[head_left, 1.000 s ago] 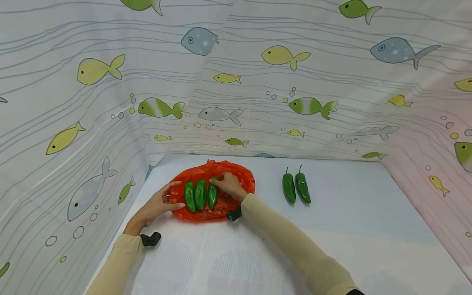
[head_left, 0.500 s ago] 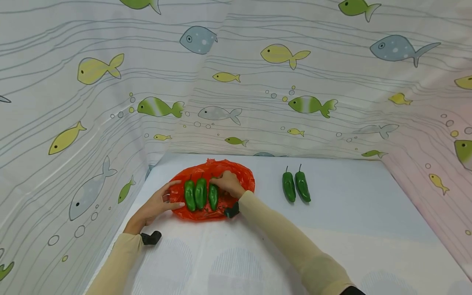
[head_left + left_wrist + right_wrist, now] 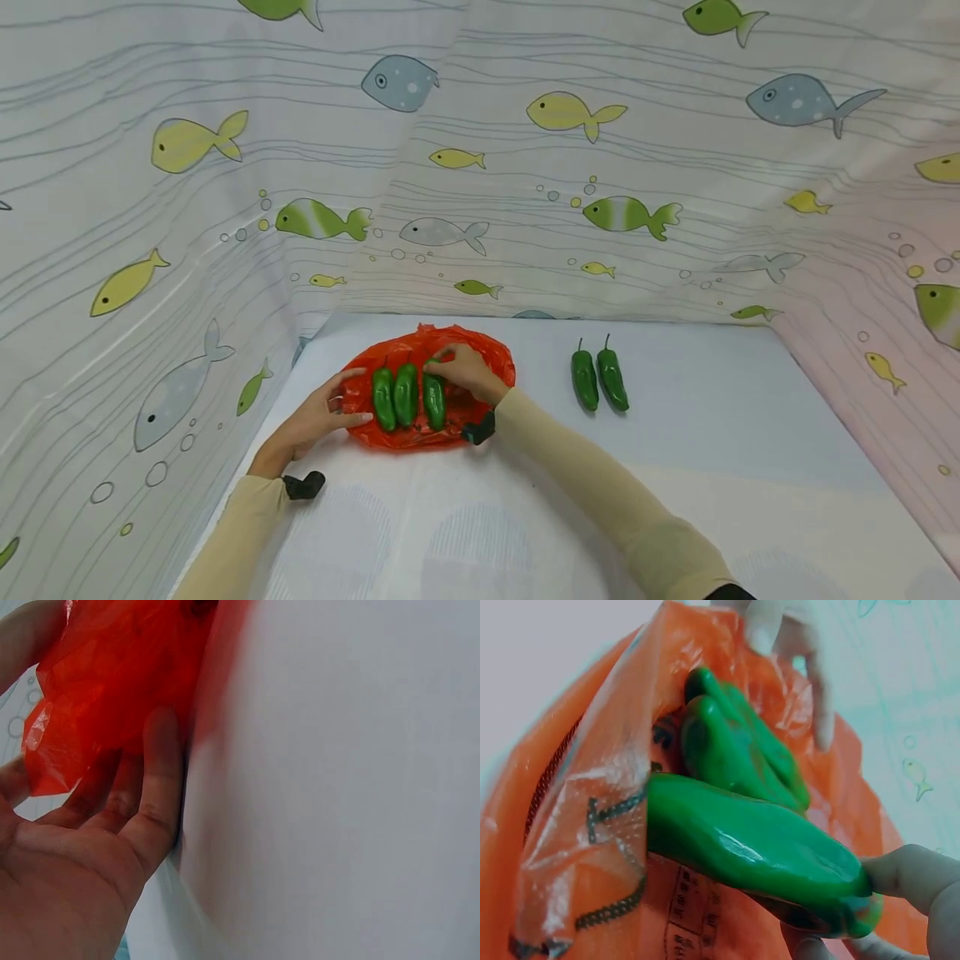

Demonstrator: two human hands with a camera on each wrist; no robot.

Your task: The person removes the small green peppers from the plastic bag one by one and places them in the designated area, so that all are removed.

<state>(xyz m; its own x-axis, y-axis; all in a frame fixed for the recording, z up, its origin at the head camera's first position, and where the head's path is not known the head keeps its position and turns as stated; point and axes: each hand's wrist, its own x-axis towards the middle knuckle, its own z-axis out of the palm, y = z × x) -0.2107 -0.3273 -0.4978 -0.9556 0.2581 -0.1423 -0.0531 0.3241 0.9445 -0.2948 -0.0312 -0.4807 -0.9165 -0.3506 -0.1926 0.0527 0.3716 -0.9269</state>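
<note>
A red plastic bag (image 3: 491,354) lies spread on the table with green peppers on it. My right hand (image 3: 467,371) pinches one green pepper (image 3: 434,406) near its stem end, thumb and fingers on either side in the right wrist view. Left of it, two more green peppers (image 3: 406,396) lie side by side on the bag. At the bag's left edge is my left hand (image 3: 309,423), thumb and fingers spread apart and touching the plastic. In the left wrist view its extended fingers (image 3: 157,780) run partly under the red plastic.
Two further green peppers (image 3: 600,379) lie together on the white table (image 3: 720,417), to the right of the bag. Fish-patterned cloth (image 3: 555,208) hangs at the back and both sides. Dark print (image 3: 679,915) shows on the bag.
The pinched pepper has shifted slightly, its lower end swinging right and a wider gap opening between it and the two beside it. The left hand stays in place.
</note>
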